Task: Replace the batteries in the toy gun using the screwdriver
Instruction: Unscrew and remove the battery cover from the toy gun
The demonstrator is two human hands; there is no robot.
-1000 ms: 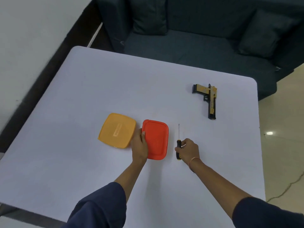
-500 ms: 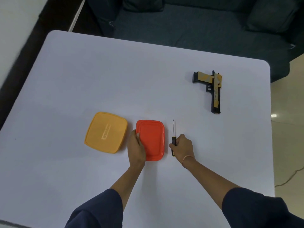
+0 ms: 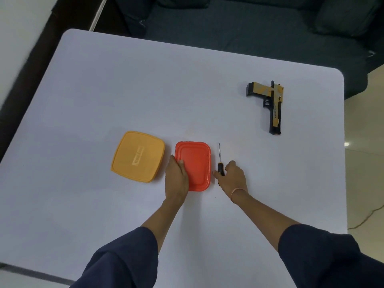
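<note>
Table (image 3: 145,90): white with rounded corners, and everything here lies on it.
Toy gun (image 3: 274,109): black and tan, flat on its side in the far right part of the table, near the right edge. The barrel points toward the near edge and the grip sticks out to the left. It lies well apart from both hands.
Screwdriver (image 3: 220,168): just right of the red box, about midway between the left and right edges. The thin shaft points toward the far edge and the black handle lies toward the person.
Right hand (image 3: 234,177): closed on the screwdriver's handle. The thumb comes in from the left and the forefinger reaches forward on the right. Whether the tool is lifted off the table cannot be told.
Red box (image 3: 195,165): rectangular with its lid on, lying between the orange box and the screwdriver.
Left hand (image 3: 176,177): grips the red box by its left side, with the thumb on the lid and the fingers down in the gap beside the orange box.
Orange box (image 3: 138,155): squarish and lidded, just left of the red box and turned a little askew to it.
Bracelet (image 3: 239,191): a thin band on the right wrist.
Sleeves (image 3: 124,256): dark blue, pushed up both forearms over the near edge.
Sofa (image 3: 249,23): dark, beyond the far edge.
</note>
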